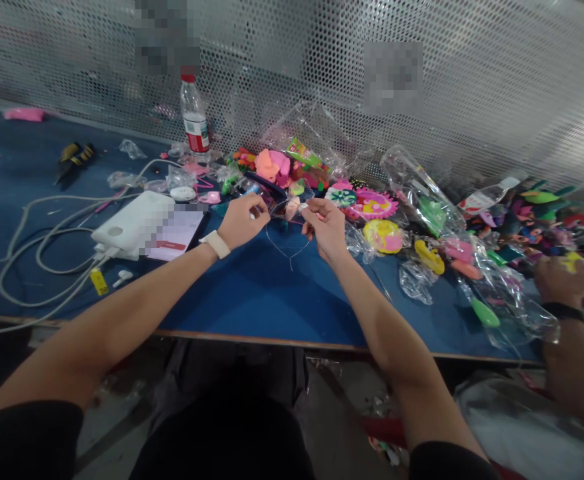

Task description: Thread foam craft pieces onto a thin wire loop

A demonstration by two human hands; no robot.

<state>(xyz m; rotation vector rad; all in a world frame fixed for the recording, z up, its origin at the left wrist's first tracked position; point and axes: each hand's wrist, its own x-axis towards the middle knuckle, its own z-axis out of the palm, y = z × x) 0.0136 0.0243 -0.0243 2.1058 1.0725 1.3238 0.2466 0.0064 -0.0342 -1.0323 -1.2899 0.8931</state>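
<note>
In the middle of the head view, a thin pale string (291, 258) runs between my hands and hangs below them in a slack loop. My left hand (242, 221), with a light band on its wrist, pinches one side of it between thumb and forefinger. The fingers of my right hand (326, 230) are closed on the other side, near a small whitish bit I cannot make out. Both hands hover above the blue tabletop (272, 300), close to a heap of colourful clay-like pieces (272, 165).
To the left are a white power bank (132, 223) with cables, a phone (177, 233), earbuds (123, 277) and yellow-black pliers (75, 160). A bottle (195, 120) stands by the perforated metal panel (282, 60). Plastic bags (422, 193) lie rightward, near another person's hand (565, 280).
</note>
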